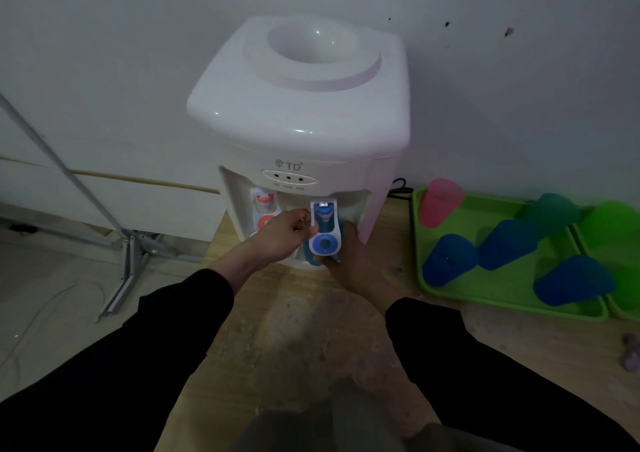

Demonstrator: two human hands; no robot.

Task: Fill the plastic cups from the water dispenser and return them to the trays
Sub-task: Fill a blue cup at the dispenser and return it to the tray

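A white water dispenser (298,112) stands on the wooden floor against the wall, with a red tap (266,214) on its left and a blue tap (325,231) on its right. My left hand (284,233) has its fingers curled on the left side of the blue tap. Beneath that tap my right hand (353,257) grips a blue cup (313,260), which the tap and the hand mostly hide. On the green tray (485,299) to the right stand a pink cup (439,202), blue cups (449,259) and a teal cup (550,213), all upside down.
A second green tray (620,307) with a green cup (611,223) lies at the far right. A metal stand (128,254) and a white cabinet (104,195) sit to the left of the dispenser. A black cable (398,188) runs behind it. Loose white cable lies on the floor at left.
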